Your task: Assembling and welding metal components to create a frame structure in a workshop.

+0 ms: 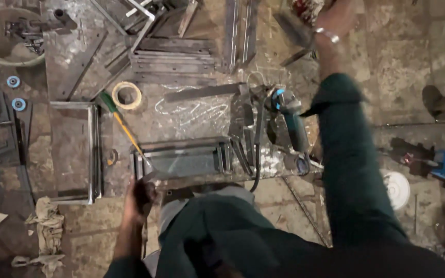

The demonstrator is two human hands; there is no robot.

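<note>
The left hand [139, 198] is closed around the near left corner of a grey metal frame made of flat, shiny steel bars [186, 159]. The frame is a long box shape, and its long side runs left to right across the rough, dusty floor [222, 116], just past the hand. A screwdriver with a green handle and a thin yellow shaft [122, 121] leans down toward that same corner, its tip pointing at the frame. A blue-green angle grinder [289, 121] lies just right of the frame, pointing away and a little left. The right hand [336, 18], with a shiny metal bracelet, is raised far up at the top. It is blurry, so I cannot tell if it is open or holding something.
</note>
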